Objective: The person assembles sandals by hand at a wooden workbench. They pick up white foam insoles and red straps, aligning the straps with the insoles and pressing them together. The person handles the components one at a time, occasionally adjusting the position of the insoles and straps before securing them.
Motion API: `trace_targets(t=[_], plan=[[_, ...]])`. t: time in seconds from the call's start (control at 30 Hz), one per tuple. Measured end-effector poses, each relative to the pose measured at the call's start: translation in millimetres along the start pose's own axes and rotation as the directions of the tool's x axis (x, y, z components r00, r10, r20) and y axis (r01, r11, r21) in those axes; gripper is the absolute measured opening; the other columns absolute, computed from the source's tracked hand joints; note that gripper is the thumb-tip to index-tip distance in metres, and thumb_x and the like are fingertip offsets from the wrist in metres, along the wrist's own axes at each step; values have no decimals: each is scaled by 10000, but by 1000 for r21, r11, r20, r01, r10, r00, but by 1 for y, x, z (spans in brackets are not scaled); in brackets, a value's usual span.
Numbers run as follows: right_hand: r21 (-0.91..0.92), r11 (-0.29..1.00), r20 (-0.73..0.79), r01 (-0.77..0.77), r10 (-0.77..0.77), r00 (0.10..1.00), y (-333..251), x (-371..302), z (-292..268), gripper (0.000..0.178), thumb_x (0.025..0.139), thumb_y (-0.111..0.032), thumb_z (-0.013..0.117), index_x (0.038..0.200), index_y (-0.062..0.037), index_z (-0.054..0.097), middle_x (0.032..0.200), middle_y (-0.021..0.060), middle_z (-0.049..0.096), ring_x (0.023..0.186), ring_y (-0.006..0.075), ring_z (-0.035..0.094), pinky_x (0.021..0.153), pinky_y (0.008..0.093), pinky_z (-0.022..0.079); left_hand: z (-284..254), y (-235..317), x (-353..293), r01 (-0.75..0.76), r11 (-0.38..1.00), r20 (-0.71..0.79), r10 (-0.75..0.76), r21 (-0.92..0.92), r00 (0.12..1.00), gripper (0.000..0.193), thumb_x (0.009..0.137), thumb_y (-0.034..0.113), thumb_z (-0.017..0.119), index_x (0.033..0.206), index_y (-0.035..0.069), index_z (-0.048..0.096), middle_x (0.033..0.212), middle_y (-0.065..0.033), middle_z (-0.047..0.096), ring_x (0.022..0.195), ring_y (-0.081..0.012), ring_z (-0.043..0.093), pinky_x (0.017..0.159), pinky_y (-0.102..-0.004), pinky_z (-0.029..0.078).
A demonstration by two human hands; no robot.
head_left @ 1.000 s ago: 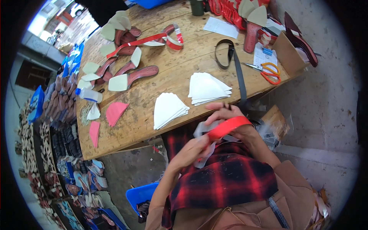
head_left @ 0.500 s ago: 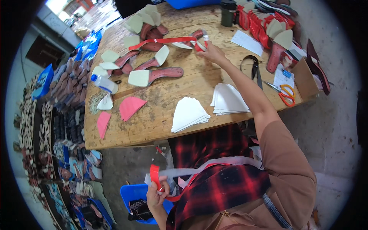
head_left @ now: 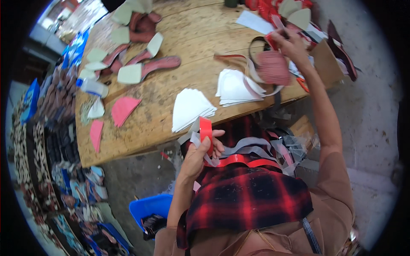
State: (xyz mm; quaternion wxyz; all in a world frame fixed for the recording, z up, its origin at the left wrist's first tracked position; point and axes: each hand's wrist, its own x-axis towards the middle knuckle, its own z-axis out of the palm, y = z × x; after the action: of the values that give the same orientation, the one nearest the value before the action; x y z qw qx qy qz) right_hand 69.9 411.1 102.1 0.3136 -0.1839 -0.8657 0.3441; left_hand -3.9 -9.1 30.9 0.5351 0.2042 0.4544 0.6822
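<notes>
Hand (R) point(head_left: 289, 44) now farther right, pinching blurred strap point(head_left: 273, 68), L hand point(head_left: 200, 154) gripping red strip point(head_left: 206, 128)

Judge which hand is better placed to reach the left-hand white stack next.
Probably the left hand: it is just below that white stack in the picture, though it holds a red strip. The right hand is farther off, at upper right.

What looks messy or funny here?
Tiny red and white scraps litter the grey concrete floor, looking dropped. On the brown wooden table's left side, thin pale string lies tangled, unlike the neat white fan-shaped stacks. I see no spill.
</notes>
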Motion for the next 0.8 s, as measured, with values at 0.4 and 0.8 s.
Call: trace_targets(t=[0.4, 0.8], plan=[[266, 932, -410, 246, -122, 904, -43, 154, 97, 206, 888, -229, 689, 862, -26, 664, 677, -14, 590, 650, 67, 542, 575, 206, 395, 6, 4, 13, 46, 989, 22, -43, -140, 999, 563, 979, 439, 520, 1301, -22, 513, 850, -118, 635, 656, -135, 595, 600, -244, 485], [76, 965, -120, 251, -241, 963, -146, 240, -4, 149, 877, -191, 675, 958, -66, 689, 643, 22, 555, 606, 119, 531, 552, 291, 440, -6, 29, 6, -133, 965, -41, 127, -227, 991, 802, 958, 616, 399, 1447, -13, 302, 786, -131, 600, 589, -172, 579, 542, -256, 476]])
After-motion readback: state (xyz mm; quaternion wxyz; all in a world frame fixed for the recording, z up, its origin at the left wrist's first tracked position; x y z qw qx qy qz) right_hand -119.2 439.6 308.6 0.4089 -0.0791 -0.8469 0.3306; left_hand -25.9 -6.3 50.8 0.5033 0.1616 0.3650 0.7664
